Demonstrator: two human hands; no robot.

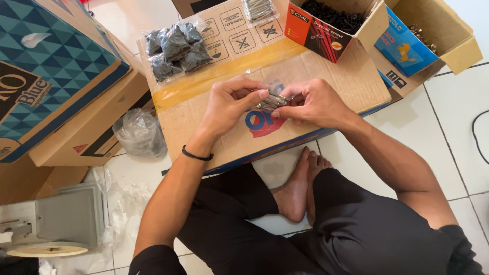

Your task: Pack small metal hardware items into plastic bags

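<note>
Both hands pinch it: left hand [232, 102] and right hand [313, 104] close on the screw bundle [272, 101], bagging-stage, needing steady alignment next.

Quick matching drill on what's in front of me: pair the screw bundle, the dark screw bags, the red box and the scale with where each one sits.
Things:
1. bundle of silver screws
2. dark screw bags
3. red box
4. scale

Places:
A. on the floor, lower left
B. far right of the carton top, open, full of black screws
C. between the left hand and right hand
D. far left of the carton top

Pairs: 1-C, 2-D, 3-B, 4-A
</note>
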